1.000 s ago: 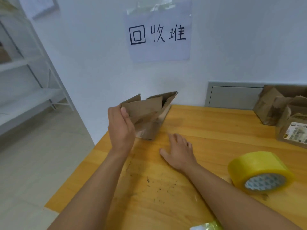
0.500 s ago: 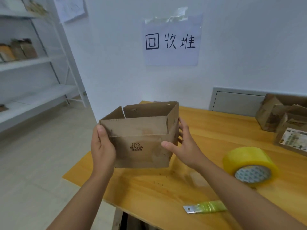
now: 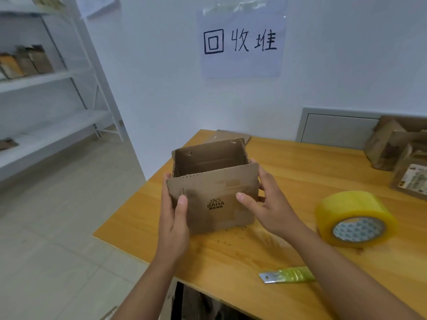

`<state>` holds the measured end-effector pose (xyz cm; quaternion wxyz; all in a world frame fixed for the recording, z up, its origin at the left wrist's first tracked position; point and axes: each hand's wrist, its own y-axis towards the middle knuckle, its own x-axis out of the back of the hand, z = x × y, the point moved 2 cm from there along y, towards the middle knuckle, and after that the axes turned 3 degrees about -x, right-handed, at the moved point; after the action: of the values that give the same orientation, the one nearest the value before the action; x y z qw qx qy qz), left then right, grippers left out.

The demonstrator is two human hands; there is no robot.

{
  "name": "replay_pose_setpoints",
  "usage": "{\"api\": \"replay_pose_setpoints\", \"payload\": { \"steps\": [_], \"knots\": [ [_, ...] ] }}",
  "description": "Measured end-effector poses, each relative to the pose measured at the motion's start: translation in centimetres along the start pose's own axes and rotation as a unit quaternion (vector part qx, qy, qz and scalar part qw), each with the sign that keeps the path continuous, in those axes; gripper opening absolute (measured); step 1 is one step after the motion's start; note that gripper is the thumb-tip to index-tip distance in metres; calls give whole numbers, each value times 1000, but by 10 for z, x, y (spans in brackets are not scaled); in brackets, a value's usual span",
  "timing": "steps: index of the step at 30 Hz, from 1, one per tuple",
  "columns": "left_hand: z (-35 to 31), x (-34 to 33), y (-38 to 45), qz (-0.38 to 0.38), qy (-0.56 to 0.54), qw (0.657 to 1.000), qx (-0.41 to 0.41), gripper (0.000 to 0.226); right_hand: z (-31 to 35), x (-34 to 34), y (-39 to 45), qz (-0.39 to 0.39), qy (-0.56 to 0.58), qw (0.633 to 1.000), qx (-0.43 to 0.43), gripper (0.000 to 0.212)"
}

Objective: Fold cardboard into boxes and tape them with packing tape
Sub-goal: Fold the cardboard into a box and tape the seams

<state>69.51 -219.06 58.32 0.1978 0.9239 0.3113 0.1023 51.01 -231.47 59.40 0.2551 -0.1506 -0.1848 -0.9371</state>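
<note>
A small brown cardboard box (image 3: 215, 192) with a printed logo stands opened up on the wooden table (image 3: 300, 172), its top flaps raised. My left hand (image 3: 174, 218) grips its left side, thumb on the front face. My right hand (image 3: 268, 204) grips the right side, thumb on the front and fingers round the corner. A big roll of yellow packing tape (image 3: 353, 218) lies on the table to the right of the box, apart from both hands.
A blade with a yellow-green handle (image 3: 287, 274) lies near the table's front edge. Used cardboard boxes (image 3: 397, 153) are piled at the back right. A flat cardboard piece (image 3: 233, 137) lies behind the box. White shelving (image 3: 46, 77) stands at the left across the floor.
The flattened cardboard held by my left hand alone has been opened into a box shape. My right hand left the tabletop and took its right side; both thumbs now lie on the front.
</note>
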Motion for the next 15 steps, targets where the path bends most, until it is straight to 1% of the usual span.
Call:
{"api": "replay_pose_setpoints", "payload": {
  "steps": [4, 8, 10, 12, 15],
  "knots": [
    [1, 0, 4, 3, 11, 1000, 6, 62, -4, -5, 2, -14, 11, 1000, 3, 70],
    [3, 5, 10, -21, 56, 998, -26, 42, -3, -4, 2, -28, 7, 1000, 1, 56],
    [4, 8, 12, -25, 77, 996, -43, 41, -1, -4, 3, -28, 15, 1000, -1, 43],
    [1, 10, 14, -30, 89, 994, -56, 36, 0, -4, 6, -38, 20, 999, -4, 34],
    [-7, 12, 19, -47, 97, 993, -50, 21, 4, -2, 11, -69, 8, 998, -10, 36]
  ]
}}
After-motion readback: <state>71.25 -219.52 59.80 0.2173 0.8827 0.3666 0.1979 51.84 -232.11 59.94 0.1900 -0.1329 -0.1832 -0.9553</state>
